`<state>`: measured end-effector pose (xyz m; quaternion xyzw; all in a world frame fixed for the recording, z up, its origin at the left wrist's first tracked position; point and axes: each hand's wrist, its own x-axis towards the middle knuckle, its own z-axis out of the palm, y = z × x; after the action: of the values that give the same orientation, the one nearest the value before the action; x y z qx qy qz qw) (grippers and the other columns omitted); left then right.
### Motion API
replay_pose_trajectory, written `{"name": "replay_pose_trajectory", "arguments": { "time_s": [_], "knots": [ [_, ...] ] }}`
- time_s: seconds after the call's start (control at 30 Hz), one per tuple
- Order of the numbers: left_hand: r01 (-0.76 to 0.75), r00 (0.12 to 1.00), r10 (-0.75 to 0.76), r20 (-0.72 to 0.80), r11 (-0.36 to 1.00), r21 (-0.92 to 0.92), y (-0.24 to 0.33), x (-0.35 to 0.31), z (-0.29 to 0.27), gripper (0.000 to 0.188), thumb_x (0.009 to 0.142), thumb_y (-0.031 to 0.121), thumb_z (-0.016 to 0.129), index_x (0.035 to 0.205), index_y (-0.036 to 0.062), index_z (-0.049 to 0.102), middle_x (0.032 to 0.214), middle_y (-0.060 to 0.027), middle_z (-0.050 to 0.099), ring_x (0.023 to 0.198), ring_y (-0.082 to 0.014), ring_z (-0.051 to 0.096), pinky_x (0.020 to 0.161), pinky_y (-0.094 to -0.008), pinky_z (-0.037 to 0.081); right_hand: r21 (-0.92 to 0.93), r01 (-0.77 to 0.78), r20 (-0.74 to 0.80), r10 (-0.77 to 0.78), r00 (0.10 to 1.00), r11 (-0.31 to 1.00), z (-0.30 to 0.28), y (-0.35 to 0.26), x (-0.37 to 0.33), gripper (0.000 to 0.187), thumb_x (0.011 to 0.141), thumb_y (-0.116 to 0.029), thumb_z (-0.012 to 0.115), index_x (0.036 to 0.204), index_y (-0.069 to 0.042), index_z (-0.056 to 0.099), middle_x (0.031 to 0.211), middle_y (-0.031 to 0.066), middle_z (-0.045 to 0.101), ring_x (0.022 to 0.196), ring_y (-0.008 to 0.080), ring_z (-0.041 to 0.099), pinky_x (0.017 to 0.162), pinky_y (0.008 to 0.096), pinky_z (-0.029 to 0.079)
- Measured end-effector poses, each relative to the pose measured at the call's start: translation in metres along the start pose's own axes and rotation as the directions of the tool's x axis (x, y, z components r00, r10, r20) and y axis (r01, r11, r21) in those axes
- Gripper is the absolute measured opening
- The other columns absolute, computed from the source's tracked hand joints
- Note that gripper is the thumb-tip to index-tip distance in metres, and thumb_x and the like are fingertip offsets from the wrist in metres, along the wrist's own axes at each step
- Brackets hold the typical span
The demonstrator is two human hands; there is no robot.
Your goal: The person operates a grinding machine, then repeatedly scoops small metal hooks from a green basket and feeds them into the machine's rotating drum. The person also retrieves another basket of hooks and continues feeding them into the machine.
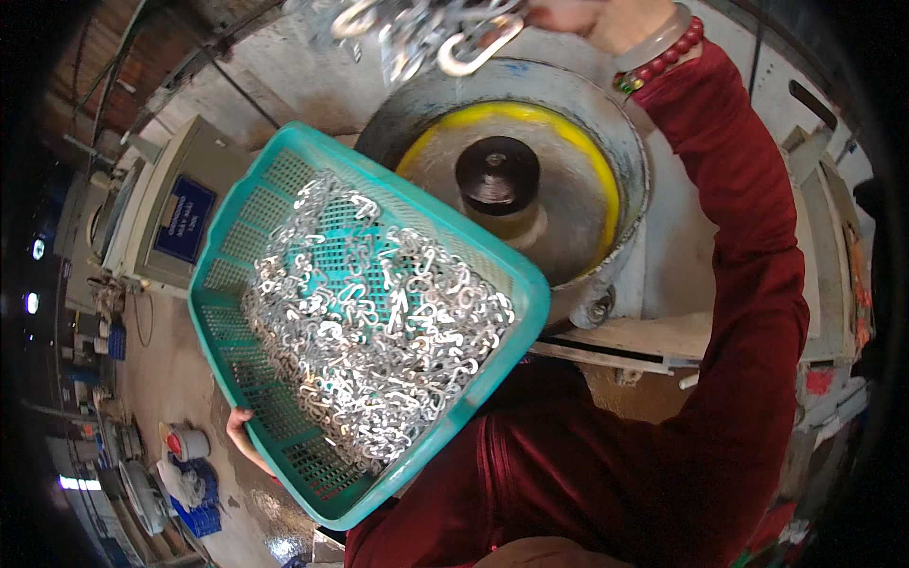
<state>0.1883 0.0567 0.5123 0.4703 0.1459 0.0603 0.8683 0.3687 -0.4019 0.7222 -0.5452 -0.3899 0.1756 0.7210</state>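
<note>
A green plastic mesh basket is held tilted in front of my body, with a thick layer of small shiny looped metal hooks spread over its bottom. My left hand grips the basket's lower left side; most of its fingers are hidden behind the wall. Raised at the top edge, my right hand has a cluster of similar metal hooks at its fingers, close to the camera and partly blurred. Its fingertips are partly cut off by the frame. A red bead bracelet circles that wrist.
Beyond the basket stands a round metal tub with a yellow ring inside and a dark central hub. At left is a beige machine cabinet with a blue sign. A white bucket and a blue crate are on the floor.
</note>
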Motion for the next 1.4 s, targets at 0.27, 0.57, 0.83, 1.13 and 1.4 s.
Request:
{"name": "replay_pose_trajectory", "arguments": {
  "time_s": [0.27, 0.57, 0.83, 1.13, 1.4],
  "knots": [
    [0.283, 0.914, -0.254, 0.317, 0.958, -0.047, 0.014, 0.019, -0.027, 0.054, 0.078, 0.019, 0.052, 0.127, -0.0039, 0.05, 0.124, -0.0231, 0.057, 0.107, -0.0374, 0.059, 0.09, -0.0539, 0.052, -0.263, -0.31, -0.498, 0.147, 0.855, 0.914, -0.125, 0.038, -0.123, 0.027, 0.083, -0.004, 0.063, 0.109, 0.0, 0.057, 0.091, 0.0068, 0.066, 0.072, 0.0088, 0.064, 0.06, 0.0233, 0.055],
    [0.259, 0.946, -0.25, 0.208, 0.966, -0.015, 0.013, 0.015, -0.022, 0.054, 0.077, 0.019, 0.052, 0.126, -0.0043, 0.05, 0.122, -0.0233, 0.058, 0.105, -0.0373, 0.06, 0.088, -0.0532, 0.052, 0.075, -0.573, -0.867, 0.338, 0.367, 0.816, -0.203, 0.176, -0.189, 0.042, 0.084, -0.026, 0.07, 0.118, -0.005, 0.057, 0.115, 0.0152, 0.061, 0.102, 0.0258, 0.063, 0.073, 0.0575, 0.058],
    [0.245, 0.956, -0.241, 0.169, 0.97, -0.002, 0.011, 0.012, -0.017, 0.054, 0.076, 0.019, 0.053, 0.125, -0.0046, 0.051, 0.12, -0.0234, 0.058, 0.103, -0.0373, 0.061, 0.087, -0.0526, 0.053, -0.281, -0.54, -0.924, -0.071, 0.376, 0.793, -0.213, 0.178, -0.176, 0.004, 0.087, -0.009, 0.055, 0.088, -0.005, 0.056, 0.068, -0.0005, 0.05, 0.064, 0.0123, 0.055, 0.061, 0.0264, 0.053],
    [0.256, 0.959, -0.256, 0.12, 0.966, 0.015, 0.012, 0.009, -0.017, 0.054, 0.075, 0.02, 0.053, 0.124, -0.0041, 0.051, 0.118, -0.0232, 0.059, 0.101, -0.0367, 0.062, 0.085, -0.0512, 0.054, -0.455, -0.849, -0.633, 0.573, 0.52, 0.268, -0.105, 0.163, -0.147, 0.027, 0.087, -0.018, 0.06, 0.104, 0.003, 0.06, 0.093, 0.0119, 0.055, 0.068, 0.0223, 0.063, 0.046, 0.0322, 0.06],
    [0.199, 0.976, -0.204, 0.08, 0.978, 0.062, 0.009, 0.001, 0.007, 0.052, 0.076, 0.022, 0.053, 0.121, -0.0029, 0.053, 0.117, -0.023, 0.06, 0.098, -0.0354, 0.063, 0.084, -0.049, 0.054, -0.357, -0.571, -0.156, 0.556, 0.816, 0.739, -0.055, 0.202, -0.08, 0.021, 0.087, -0.015, 0.055, 0.095, 0.004, 0.063, 0.088, 0.0134, 0.064, 0.073, 0.0195, 0.064, 0.054, 0.0368, 0.061]
  ]
}}
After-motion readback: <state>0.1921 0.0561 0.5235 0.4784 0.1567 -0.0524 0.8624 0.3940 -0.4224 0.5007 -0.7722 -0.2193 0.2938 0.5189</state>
